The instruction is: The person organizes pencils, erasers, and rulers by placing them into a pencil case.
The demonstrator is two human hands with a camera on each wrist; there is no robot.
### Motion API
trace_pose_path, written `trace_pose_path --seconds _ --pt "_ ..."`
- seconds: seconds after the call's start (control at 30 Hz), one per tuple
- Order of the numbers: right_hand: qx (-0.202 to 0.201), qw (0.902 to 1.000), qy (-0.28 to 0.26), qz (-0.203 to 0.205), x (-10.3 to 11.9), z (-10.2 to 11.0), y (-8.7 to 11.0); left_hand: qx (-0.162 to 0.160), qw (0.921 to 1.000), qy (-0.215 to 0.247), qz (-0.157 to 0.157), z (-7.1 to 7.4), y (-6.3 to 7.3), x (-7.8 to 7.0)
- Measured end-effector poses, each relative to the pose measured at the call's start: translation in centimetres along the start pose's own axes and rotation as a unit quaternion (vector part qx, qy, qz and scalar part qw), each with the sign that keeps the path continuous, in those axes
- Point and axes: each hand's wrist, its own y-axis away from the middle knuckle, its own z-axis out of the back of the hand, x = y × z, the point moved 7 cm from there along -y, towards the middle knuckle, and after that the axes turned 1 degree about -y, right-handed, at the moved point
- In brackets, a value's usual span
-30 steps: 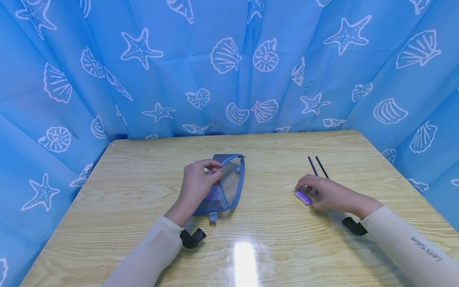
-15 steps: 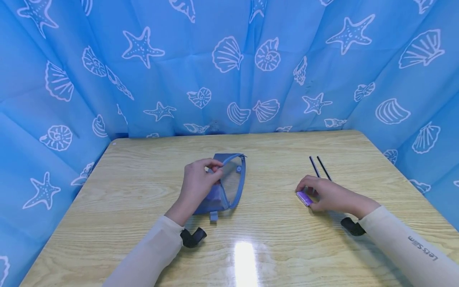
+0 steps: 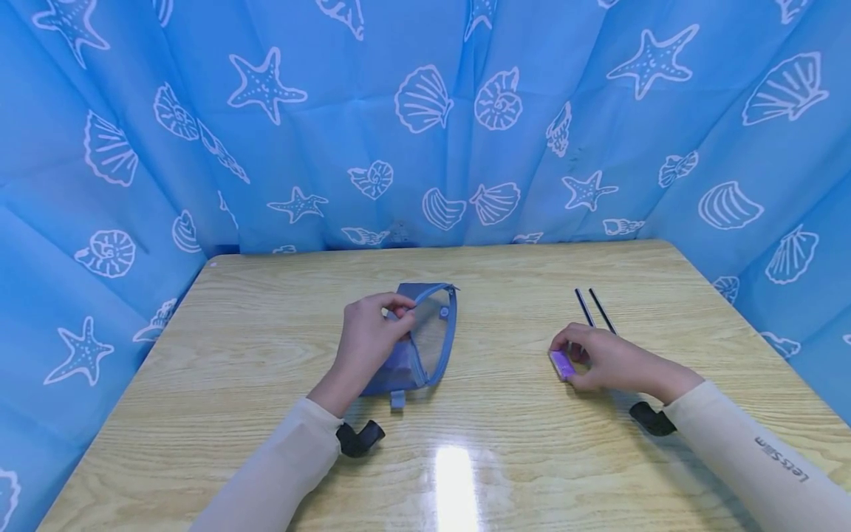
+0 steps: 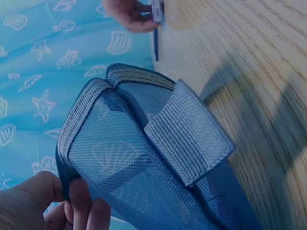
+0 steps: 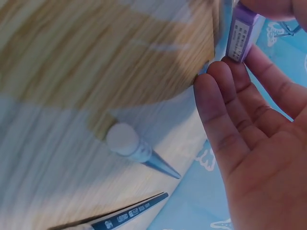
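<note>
My left hand [image 3: 375, 332] pinches the zippered edge of a grey-blue mesh zip pouch [image 3: 392, 377] between thumb and fingers. The pouch's mouth gapes toward the right, and a woven tab [image 4: 189, 134] sticks out at its near end. To the right, my right hand [image 3: 601, 358] holds a small purple block [image 3: 562, 365] between thumb and fingertips, close over the table. A white printed label [image 5: 236, 42] shows on the block's side in the right wrist view. Beyond this hand lie two slim pen-like sticks [image 3: 601, 310], their near ends hidden behind it.
Wood-grain table [image 3: 266, 295] under both hands, with a bright light reflection near the front. A blue curtain [image 3: 425, 170] with white shells and starfish encloses the back and sides. In the right wrist view one stick has a white round end [image 5: 123, 139], the other is dark with lettering [image 5: 129, 213].
My right thumb and fingers have come together on the purple block, which has turned slightly in the grip. The left hand keeps hold of the pouch with little movement.
</note>
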Motion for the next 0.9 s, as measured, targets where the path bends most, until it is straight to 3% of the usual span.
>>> trace_pose_path --seconds 0.6,0.9 --pt "-0.040 0.9992 0.006 -0.003 1.3 0.4 -1.7 -0.002 1.0000 -0.008 -0.004 -0.1 -0.1 -0.2" --pt "-0.052 0.9984 -0.022 0.003 2.1 0.2 -2.7 -0.002 1.0000 -0.009 0.001 0.0 0.0 -0.1"
